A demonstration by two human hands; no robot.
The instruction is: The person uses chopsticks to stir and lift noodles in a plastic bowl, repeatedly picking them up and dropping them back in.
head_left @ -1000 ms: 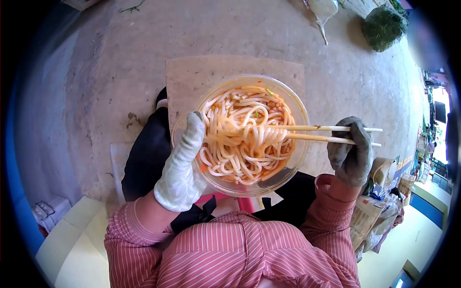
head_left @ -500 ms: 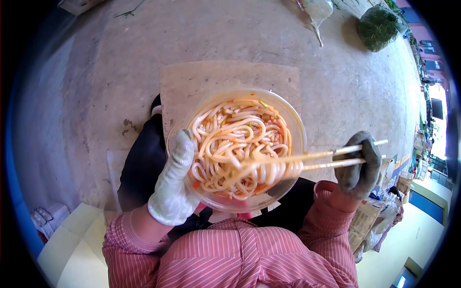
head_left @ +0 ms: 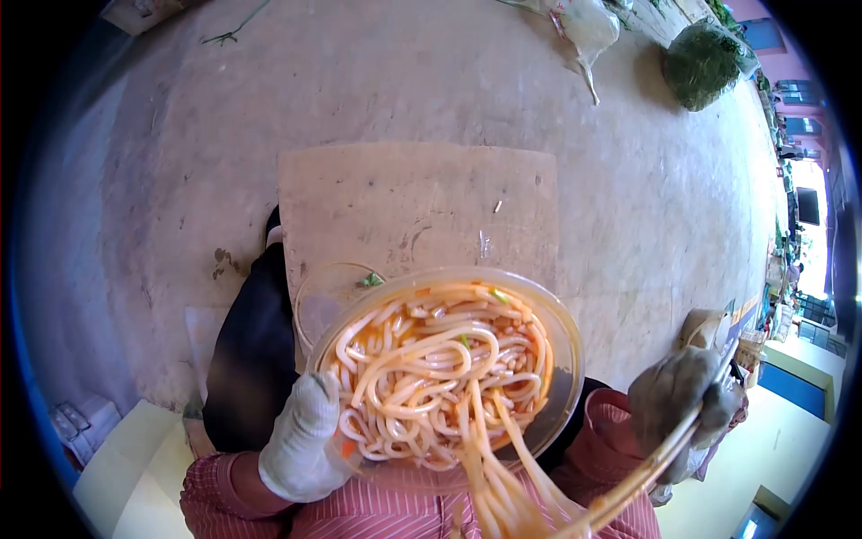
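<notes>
My left hand (head_left: pixel 303 440), in a pale knitted glove, grips the left side of a clear plastic bowl (head_left: pixel 567 373). Thick white noodles (head_left: pixel 431 368) in reddish-orange sauce fill it, with a few green bits. My right hand (head_left: pixel 684 395), in a greyer, dirtier glove, is closed around a pair of chopsticks (head_left: pixel 660 460) to the right of the bowl. Their tips point down and left toward my chest. Several noodle strands stretch from the bowl to the chopsticks at the bottom edge, where motion blurs them.
Beyond the bowl is a low, flat brown board (head_left: pixel 404 193) with a clear round lid (head_left: pixel 310 292) partly behind the bowl. A bag of greens (head_left: pixel 705 67) and a white plastic bag (head_left: pixel 588 36) lie on the concrete floor (head_left: pixel 377 72) at the far right.
The bowl has come closer to my chest. My right hand has moved lower, swinging the chopsticks from level to steeply slanted, and noodle strands are now drawn out of the bowl toward me.
</notes>
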